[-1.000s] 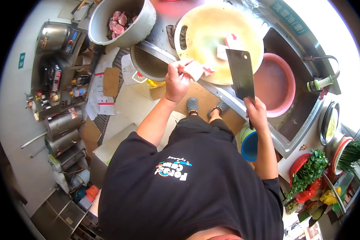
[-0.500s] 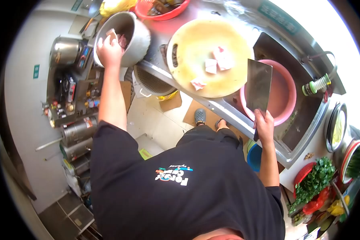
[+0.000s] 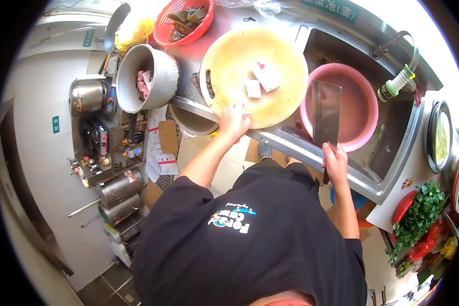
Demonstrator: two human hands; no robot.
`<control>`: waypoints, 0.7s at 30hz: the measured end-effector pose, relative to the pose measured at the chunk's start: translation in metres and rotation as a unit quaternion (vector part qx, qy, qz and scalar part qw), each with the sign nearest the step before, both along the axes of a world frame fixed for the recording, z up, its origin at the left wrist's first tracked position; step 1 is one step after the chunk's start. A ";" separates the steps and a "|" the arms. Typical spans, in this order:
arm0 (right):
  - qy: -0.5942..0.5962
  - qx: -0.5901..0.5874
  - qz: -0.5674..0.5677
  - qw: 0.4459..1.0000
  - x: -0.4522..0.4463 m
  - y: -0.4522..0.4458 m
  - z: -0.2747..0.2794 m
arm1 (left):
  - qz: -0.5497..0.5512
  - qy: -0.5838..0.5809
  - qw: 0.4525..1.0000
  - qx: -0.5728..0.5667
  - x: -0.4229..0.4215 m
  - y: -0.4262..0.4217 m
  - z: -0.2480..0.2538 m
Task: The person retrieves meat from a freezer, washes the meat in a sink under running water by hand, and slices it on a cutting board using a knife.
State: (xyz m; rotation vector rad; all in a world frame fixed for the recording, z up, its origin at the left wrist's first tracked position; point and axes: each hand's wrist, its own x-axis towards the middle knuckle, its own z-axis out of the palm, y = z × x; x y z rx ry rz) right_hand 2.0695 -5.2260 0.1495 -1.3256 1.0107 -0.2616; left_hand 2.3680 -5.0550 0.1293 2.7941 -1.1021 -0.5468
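My right hand (image 3: 335, 162) is wrapped around the handle of a cleaver (image 3: 326, 113), its broad blade held up over a pink basin (image 3: 373, 109). At the near left edge of a round cutting board (image 3: 283, 53), my left hand (image 3: 233, 122) pinches a small piece of meat (image 3: 247, 113), mostly covered by the fingers. Farther up the board lie a pale block of meat (image 3: 254, 88) and a larger chunk of meat (image 3: 268, 77). To the board's left stands a grey metal pot (image 3: 163, 76) with pieces of raw meat (image 3: 143, 84) inside.
A red plastic basket (image 3: 204, 31) sits behind the pot. The pink basin stands in a steel sink (image 3: 398, 132) with a green-and-white tap hose (image 3: 395, 84). Leafy greens (image 3: 418, 214) are at the right, and a perforated strainer (image 3: 191, 120) is below the counter edge.
My left hand has come out of the pot, moved right to the board and closed on the small meat piece. The cleaver stays in my right hand. The view has shifted slightly.
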 end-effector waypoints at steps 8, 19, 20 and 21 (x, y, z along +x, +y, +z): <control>0.021 -0.001 0.004 1.000 0.001 -0.002 -0.008 | -0.021 -0.034 0.979 -0.202 0.027 -0.050 -0.013; -0.015 0.007 -0.010 1.000 -0.004 0.003 -0.009 | 0.166 0.048 0.952 -0.252 0.067 -0.052 -0.009; -0.003 0.007 -0.011 1.000 -0.004 0.003 -0.002 | 0.173 0.049 0.935 -0.305 0.088 -0.054 -0.013; -0.003 0.008 -0.010 1.000 -0.006 0.004 -0.001 | 0.216 0.135 0.920 -0.299 0.111 -0.062 -0.012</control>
